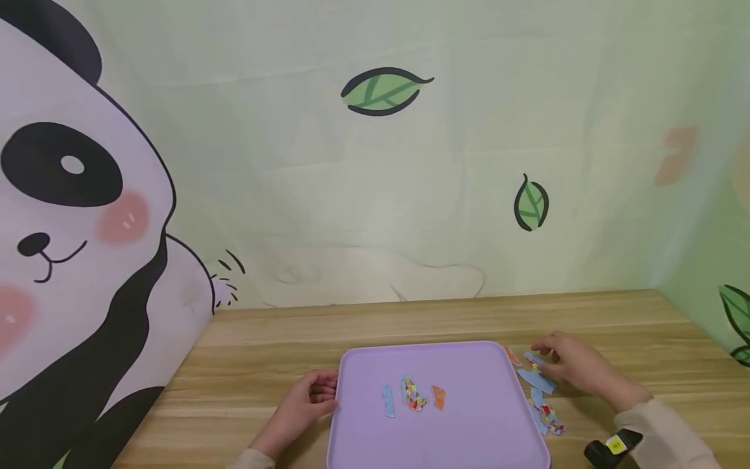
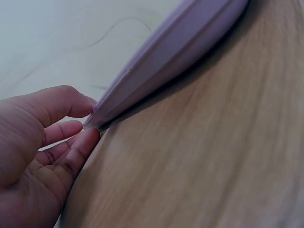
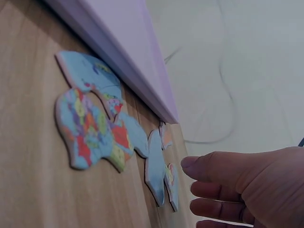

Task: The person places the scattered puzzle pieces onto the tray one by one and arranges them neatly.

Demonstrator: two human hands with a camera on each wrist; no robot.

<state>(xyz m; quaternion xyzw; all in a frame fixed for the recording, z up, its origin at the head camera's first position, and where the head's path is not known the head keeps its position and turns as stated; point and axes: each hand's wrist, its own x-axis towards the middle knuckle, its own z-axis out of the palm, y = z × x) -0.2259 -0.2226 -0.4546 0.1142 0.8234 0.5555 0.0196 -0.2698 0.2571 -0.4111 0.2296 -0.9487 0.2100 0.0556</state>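
Touching the left edge of the purple tray (image 1: 457,440), left-hand grip (image 1: 299,407) is seen with its fingertips brought to the tray's side; whether the edge is pinched or only touched cannot be told. Gap is left between thumb and index finger in the head view.

Right-hand grip (image 1: 577,368) is held spread near the far end of the loose pieces: thumb kept apart from the fingers, fingers loosely curled. Gap is shown between thumb and pieces in the right wrist view.

Tray is laid flat on the wood-grain table (image 1: 281,339). Three puzzle pieces are placed on it in a rough row, well apart from its rim: pale blue strip (image 1: 388,400) at left, multicoloured piece (image 1: 413,394) in the middle, orange piece (image 1: 439,397) at right.

More pieces are grouped on the table just beside the tray's right edge: orange-tipped piece (image 1: 512,355) at the far end, plain blue piece (image 1: 536,382) nearer, patchwork piece (image 1: 549,417) closest to the person.

Black device (image 1: 612,449) with a yellow label is worn at the right wrist, over a pale sleeve (image 1: 674,436). Table is backed by a pale green backdrop (image 1: 269,163), printed with a panda (image 1: 135,286) and leaves (image 1: 383,91).
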